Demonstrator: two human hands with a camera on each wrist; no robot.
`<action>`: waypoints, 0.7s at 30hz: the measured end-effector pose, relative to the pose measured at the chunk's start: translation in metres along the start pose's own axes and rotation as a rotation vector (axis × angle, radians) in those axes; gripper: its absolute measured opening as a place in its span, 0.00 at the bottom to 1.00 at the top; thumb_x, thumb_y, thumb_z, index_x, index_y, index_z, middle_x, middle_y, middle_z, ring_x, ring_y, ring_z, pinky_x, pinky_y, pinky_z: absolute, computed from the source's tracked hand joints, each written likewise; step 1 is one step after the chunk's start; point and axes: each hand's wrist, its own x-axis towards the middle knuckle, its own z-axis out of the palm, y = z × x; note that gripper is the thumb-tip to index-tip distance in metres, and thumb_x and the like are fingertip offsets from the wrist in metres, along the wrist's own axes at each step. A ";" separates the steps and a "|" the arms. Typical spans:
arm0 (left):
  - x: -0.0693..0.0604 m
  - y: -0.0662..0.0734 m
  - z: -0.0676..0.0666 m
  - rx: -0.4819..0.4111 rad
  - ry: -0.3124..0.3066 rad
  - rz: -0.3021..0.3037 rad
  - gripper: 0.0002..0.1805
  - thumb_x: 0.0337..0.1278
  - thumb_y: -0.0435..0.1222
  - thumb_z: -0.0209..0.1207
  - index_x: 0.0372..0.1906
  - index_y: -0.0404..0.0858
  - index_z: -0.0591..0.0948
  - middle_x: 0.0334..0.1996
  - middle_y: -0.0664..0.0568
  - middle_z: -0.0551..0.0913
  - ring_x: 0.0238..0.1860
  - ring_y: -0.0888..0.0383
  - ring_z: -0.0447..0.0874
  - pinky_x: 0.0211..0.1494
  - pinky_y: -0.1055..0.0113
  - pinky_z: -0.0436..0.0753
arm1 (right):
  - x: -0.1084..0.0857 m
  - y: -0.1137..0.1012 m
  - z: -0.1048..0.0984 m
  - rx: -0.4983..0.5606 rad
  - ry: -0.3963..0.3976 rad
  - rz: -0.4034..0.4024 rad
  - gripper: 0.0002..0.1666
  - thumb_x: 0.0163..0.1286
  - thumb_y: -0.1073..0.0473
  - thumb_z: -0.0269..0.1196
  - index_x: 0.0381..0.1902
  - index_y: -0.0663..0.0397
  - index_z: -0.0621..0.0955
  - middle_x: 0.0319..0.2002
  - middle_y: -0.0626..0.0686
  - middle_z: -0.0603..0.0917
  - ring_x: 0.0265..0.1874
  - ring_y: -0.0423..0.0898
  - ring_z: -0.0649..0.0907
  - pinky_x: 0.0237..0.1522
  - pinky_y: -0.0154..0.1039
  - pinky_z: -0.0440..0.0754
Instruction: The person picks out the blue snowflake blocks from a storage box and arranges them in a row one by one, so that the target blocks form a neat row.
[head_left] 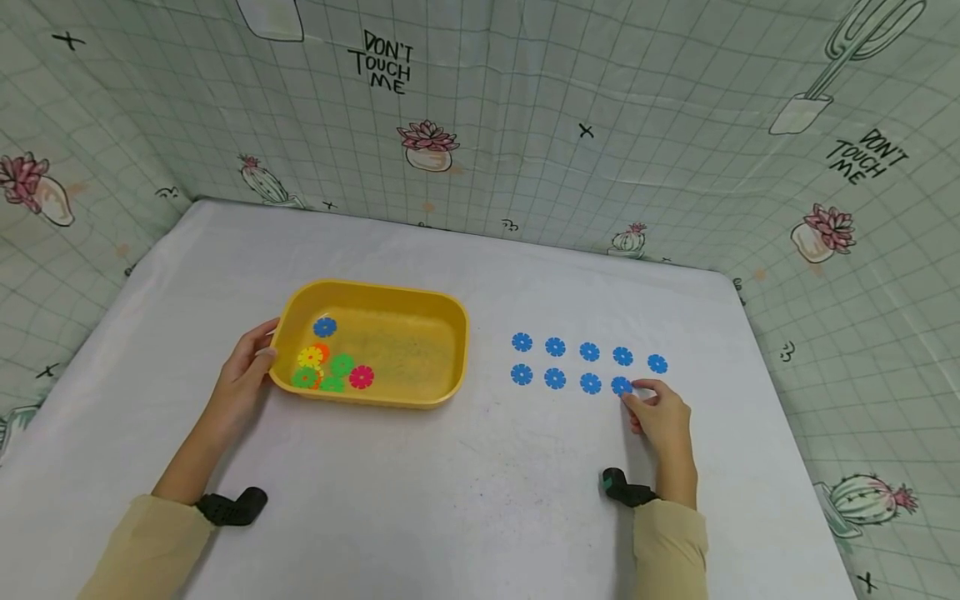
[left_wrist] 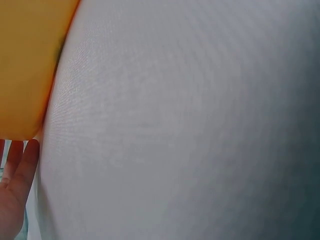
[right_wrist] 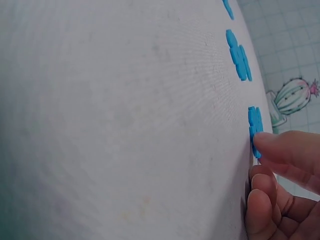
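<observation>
My left hand touches the left end of a yellow plastic tray, fingers nearly straight against its outer wall. The left wrist view shows those fingertips at the tray's side. Inside lie a blue notched disc and a cluster of green, yellow and orange ones, with a pink disc beside them. On the table, my right hand pinches a blue interlocking disc between thumb and index finger, at the right end of the nearer row. The other right fingers are curled in.
Two rows of blue discs lie right of the tray; the farther row ends at a disc just beyond my right hand. A white cloth covers the table. A patterned curtain hangs behind and along both sides.
</observation>
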 end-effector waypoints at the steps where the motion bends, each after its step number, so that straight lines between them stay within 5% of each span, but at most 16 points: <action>1: 0.000 0.000 0.000 0.000 0.000 0.002 0.27 0.72 0.44 0.37 0.71 0.41 0.55 0.59 0.43 0.64 0.49 0.74 0.67 0.45 0.87 0.70 | 0.000 0.000 0.000 0.003 0.001 0.001 0.25 0.67 0.54 0.58 0.60 0.57 0.70 0.24 0.52 0.77 0.18 0.41 0.77 0.23 0.27 0.75; 15: 0.000 0.002 -0.001 0.013 0.003 -0.004 0.26 0.72 0.42 0.37 0.71 0.40 0.55 0.58 0.44 0.64 0.48 0.73 0.67 0.45 0.87 0.70 | 0.001 -0.004 -0.002 -0.131 -0.094 -0.048 0.29 0.67 0.50 0.57 0.64 0.50 0.66 0.25 0.53 0.74 0.18 0.43 0.74 0.24 0.34 0.71; 21: -0.001 0.002 0.000 0.004 0.001 -0.003 0.26 0.72 0.42 0.37 0.71 0.41 0.55 0.58 0.45 0.65 0.48 0.73 0.67 0.45 0.87 0.70 | 0.001 -0.004 -0.003 -0.112 -0.091 -0.029 0.27 0.67 0.52 0.57 0.61 0.54 0.66 0.27 0.53 0.74 0.19 0.43 0.74 0.24 0.33 0.72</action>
